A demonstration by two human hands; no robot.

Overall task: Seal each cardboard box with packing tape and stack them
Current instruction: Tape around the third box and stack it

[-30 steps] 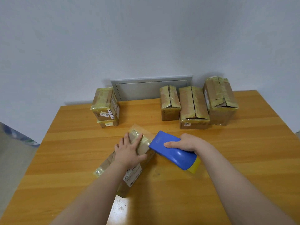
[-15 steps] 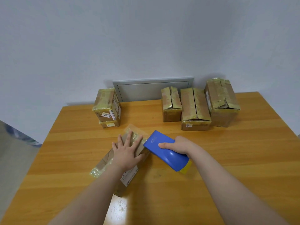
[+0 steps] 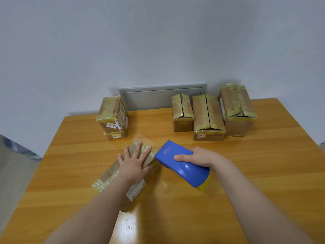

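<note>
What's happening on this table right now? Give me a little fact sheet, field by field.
Left hand: flat on the near box, fingers spread
Right hand: grips blue tape dispenser, nose at that box's edge
Stacked: two boxes, back left
Unstacked: three boxes side by side, back right
Surface: wooden table

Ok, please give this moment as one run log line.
step: taping | left hand: pressing flat on box | right hand: holds dispenser, nose at box edge | stack: two boxes, back left

Left hand [image 3: 134, 164] flat (fingers [image 3: 139, 149] spread); right hand [image 3: 198, 158] curled, gripping.
</note>
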